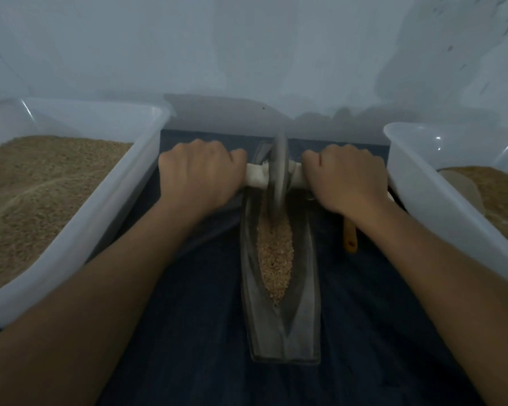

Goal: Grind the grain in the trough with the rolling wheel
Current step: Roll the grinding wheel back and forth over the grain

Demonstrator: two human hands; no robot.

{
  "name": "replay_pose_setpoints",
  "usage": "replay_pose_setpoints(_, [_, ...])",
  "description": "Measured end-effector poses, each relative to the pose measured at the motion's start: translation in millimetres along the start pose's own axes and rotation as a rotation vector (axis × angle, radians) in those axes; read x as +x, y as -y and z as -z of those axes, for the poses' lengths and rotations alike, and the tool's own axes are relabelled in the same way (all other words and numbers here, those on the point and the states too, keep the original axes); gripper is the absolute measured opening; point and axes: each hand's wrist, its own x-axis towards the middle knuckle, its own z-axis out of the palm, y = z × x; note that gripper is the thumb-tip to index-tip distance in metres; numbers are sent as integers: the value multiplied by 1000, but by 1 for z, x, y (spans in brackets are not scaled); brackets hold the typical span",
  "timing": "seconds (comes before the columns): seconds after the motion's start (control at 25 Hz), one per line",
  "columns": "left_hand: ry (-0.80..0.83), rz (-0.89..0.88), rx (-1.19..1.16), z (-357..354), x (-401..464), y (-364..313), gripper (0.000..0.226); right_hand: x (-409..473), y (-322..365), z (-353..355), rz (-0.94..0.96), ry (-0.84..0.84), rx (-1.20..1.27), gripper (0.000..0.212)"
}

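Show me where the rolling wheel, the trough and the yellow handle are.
rolling wheel (279,171), head view, on its grey disc face.
trough (304,303), head view, on its bare inner right wall.
yellow handle (350,240), head view, on its near end.

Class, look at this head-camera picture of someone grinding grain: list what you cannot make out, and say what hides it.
- Wheel: motion-blurred, surface unreadable.
- Handle ends: wrapped inside the left hand and right hand.
- Trough far end: behind the wheel.
- Yellow tool: upper part under the right wrist.
- Left tub and right tub: cut off by the frame edges.
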Motion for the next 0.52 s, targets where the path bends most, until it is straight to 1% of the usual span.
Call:
replay_pose_setpoints(0.04, [22, 47, -29, -2, 13, 2, 15, 9, -2, -3, 33, 45, -34, 52])
replay_pose_setpoints(0.08, [46, 87, -66, -2, 20, 4, 25, 13, -4, -4, 47, 63, -44, 47])
replay_pose_setpoints(0.12, [64, 96, -83, -3, 22, 5, 30, 14, -4, -5, 36, 55, -36, 48])
replay_pose_setpoints(0.16, [52, 72, -77, -3, 18, 5, 26, 12, -1, -3, 11, 33, -33, 52])
replay_pose_setpoints(0.24, [46, -14, -69, 0, -7, 2, 11, -3, 9, 6, -33, -74, -24, 59])
replay_pose_setpoints(0.28, [32, -47, -88, 1, -24, 3, 13, -16, 15, 9, -39, -132, -6, 57])
replay_pose_setpoints(0.36, [3, -93, -115, 8, -57, 3, 32, -46, 21, 17, -28, -201, 41, 52])
replay_pose_setpoints(0.4, [-12, -100, -125, 13, -68, 2, 37, -59, 21, 20, -8, -221, 66, 48])
replay_pose_setpoints(0.44, [-37, -86, -139, 17, -76, 0, 38, -71, 20, 23, 11, -241, 86, 44])
replay_pose_setpoints(0.52, [-74, 48, -230, 25, -89, -5, 37, -89, 21, 29, 32, -267, 108, 36])
